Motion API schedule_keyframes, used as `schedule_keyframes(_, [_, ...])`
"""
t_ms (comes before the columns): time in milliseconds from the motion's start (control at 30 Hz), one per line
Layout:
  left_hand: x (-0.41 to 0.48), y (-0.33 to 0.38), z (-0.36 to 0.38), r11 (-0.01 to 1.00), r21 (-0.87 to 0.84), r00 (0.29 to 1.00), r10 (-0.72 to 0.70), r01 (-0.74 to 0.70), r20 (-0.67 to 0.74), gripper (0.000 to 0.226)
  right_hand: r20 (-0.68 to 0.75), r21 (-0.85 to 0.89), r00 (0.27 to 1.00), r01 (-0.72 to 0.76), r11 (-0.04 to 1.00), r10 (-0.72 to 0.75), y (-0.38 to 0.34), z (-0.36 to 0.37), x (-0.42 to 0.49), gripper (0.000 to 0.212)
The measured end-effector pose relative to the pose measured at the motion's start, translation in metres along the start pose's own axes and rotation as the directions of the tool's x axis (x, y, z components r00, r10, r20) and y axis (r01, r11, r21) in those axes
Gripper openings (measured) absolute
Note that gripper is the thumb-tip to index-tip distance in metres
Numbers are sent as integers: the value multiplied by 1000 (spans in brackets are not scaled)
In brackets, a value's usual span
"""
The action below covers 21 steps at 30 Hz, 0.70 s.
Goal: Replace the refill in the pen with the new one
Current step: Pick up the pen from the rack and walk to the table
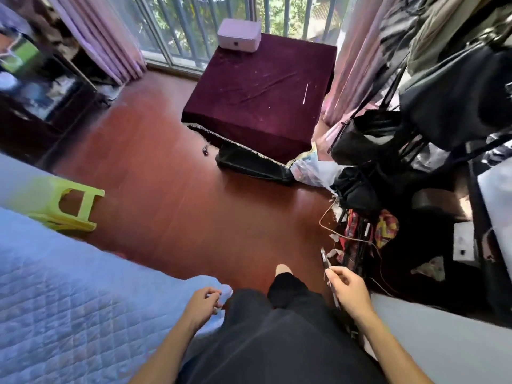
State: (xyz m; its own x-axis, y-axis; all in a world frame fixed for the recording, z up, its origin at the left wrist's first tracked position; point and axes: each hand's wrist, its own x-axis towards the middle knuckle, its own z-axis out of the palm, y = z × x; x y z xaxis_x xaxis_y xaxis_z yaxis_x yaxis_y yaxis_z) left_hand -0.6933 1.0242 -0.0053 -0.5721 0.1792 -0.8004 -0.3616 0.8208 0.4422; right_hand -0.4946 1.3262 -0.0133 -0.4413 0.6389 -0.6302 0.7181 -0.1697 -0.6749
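R hand (pixel 349 290): fingers closed round the pen (pixel 329 277), gripped mid-barrel; hand low, right of the legs, over the floor beside the clutter.
Pen: dark, slim, tilted; one end sticks up past the fingertips, the other runs down under the palm. Detail blurred, can't tell if cap/tip is on.
L hand (pixel 203 302): fingers curled loosely, resting at the corner of the blue quilt (pixel 69 295), touching the fabric; can't tell if it grips anything.
Hands: well apart, dark trouser legs (pixel 271 328) between them.
Refill (pixel 305 93): thin pale stick lying on the table (pixel 257 87), near its right edge, roughly parallel to that edge; untouched.
Table: covered w/ dark maroon cloth, fringe along the near edge; stands by the window.
Pink box (pixel 239 36): on the table's far edge, twd the left corner, well apart from the refill.
Green stool (pixel 69 206): on its side on the wood floor, just beside the quilt edge.
Bags (pixel 368 139): black, hanging/piled right of the table.
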Motion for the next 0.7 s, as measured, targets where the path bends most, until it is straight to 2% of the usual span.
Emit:
schedule_keyframes(167, [1, 1, -6, 986, -89, 987, -144, 137, -68, 23, 94, -89, 993, 82, 993, -74, -62, 4, 56, 16])
schedule_keyframes(433, [21, 5, -30, 957, -80, 952, -288, 280, -108, 40, 191, -145, 974, 148, 978, -119, -156, 44, 129, 12])
schedule_keyframes(533, [49, 21, -57, 950, -105, 949, -302, 292, -92, 35, 191, -153, 973, 159, 975, -129, -192, 64, 157, 11])
schedule_keyframes(700, [113, 66, -113, 973, -70, 970, -227, 221, -89, 36, 149, -141, 975, 188, 972, -167, -250, 94, 194, 13])
